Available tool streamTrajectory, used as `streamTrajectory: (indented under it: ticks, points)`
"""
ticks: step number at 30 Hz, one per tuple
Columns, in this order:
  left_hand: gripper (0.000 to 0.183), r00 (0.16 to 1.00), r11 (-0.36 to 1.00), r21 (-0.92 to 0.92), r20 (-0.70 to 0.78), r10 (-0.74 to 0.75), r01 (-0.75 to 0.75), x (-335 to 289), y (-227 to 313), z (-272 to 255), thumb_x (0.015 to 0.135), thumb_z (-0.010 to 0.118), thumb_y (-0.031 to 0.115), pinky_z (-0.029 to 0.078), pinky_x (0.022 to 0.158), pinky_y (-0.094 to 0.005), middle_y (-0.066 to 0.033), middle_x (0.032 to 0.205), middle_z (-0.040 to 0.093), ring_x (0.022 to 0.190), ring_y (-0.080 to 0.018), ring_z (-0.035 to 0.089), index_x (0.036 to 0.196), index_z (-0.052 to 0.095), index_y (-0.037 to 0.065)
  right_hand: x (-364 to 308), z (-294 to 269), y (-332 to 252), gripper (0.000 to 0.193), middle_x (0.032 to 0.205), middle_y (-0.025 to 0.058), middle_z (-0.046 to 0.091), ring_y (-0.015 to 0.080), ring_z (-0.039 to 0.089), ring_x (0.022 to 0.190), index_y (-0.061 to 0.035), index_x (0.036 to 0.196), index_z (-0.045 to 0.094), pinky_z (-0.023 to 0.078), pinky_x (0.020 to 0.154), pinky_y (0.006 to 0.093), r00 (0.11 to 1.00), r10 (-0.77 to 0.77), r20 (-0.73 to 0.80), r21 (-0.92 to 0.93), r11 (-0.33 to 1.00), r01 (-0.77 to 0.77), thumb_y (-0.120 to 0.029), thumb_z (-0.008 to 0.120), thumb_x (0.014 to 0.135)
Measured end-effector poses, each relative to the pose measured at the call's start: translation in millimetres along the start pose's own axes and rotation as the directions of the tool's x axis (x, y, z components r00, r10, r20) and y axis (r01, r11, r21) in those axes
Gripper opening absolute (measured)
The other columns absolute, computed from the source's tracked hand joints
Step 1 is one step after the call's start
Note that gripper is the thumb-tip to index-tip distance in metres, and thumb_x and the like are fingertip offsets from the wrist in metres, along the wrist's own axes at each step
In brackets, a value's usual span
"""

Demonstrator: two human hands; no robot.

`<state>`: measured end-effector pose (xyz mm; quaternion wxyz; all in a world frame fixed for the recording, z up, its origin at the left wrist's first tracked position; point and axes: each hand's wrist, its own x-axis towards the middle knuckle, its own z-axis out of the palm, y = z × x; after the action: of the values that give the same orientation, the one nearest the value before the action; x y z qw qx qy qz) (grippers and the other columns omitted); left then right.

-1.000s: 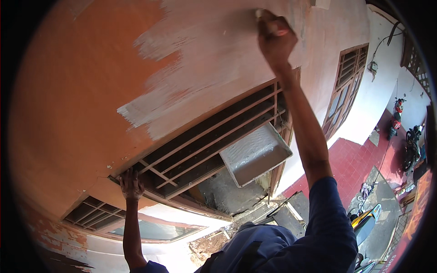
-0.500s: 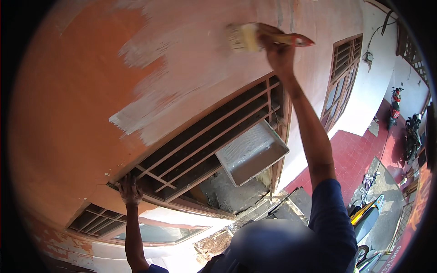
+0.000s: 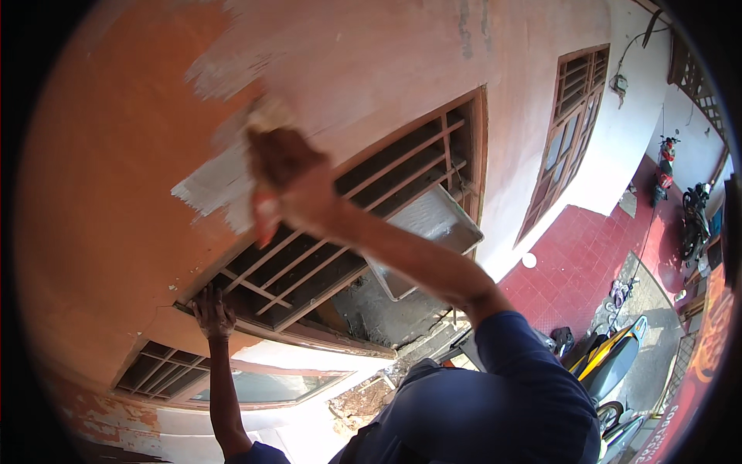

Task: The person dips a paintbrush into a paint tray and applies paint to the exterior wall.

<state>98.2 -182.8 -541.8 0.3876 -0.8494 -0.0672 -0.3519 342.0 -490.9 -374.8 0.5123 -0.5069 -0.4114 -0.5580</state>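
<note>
My right hand [image 3: 292, 172] is closed round a wide paintbrush, blurred by motion. Its pale bristles [image 3: 267, 114] are at the wall, where the light coat borders the orange paint [image 3: 131, 155]; the red handle end [image 3: 266, 220] points down over the window. With fingers spread, my left hand [image 3: 214, 313] rests on the lower left corner of the brown window frame [image 3: 182, 301]. A paint tray [image 3: 463, 214] with whitish paint sits tilted against the window bars, partly hidden behind my right forearm.
Another barred window [image 3: 162, 367] lies low on the left, and a tall window [image 3: 568, 131] stands at right. Far below are red floor tiles [image 3: 576, 240], a yellow and dark motorbike [image 3: 607, 356] and more motorbikes. Wires [image 3: 621, 83] hang on the white wall.
My right hand has swept the brush left and down, from above the window to the ragged paint edge. My left hand keeps its place at the frame corner. The view has shifted slightly.
</note>
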Motion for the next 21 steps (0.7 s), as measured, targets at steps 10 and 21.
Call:
streamTrajectory:
  ticks: [10,21]
  points:
    - [0.038,1.0,1.0,0.009,0.025,0.009,-0.009,-13.1,-9.8,16.2,0.082,0.047,0.028,0.033,0.093,-0.0517,-0.0202,0.112,0.053,0.104,-0.0377,0.049,0.111,0.051,0.003,-40.3,30.6,-89.0,0.036,0.089,0.0099,0.059,0.0248,0.057,0.084,-0.004,0.092,0.059,0.05,0.065,0.0361,0.932,0.054,0.359,0.556,0.79,-0.26,-0.01,0.067,0.057]
    - [0.045,0.853,0.971,0.125,-0.464,0.239,-0.205,31.0,7.8,-35.7,0.092,0.029,0.039,0.043,0.08,-0.0449,-0.0112,0.096,0.063,0.082,-0.0267,0.061,0.098,0.06,0.007,-19.2,-159.6,185.2,0.019,0.071,0.0132,0.058,0.0313,0.058,0.066,-0.0082,0.086,0.062,0.047,0.057,0.0377,0.96,0.23,-0.158,-0.129,0.959,-0.251,-0.01,0.061,0.067]
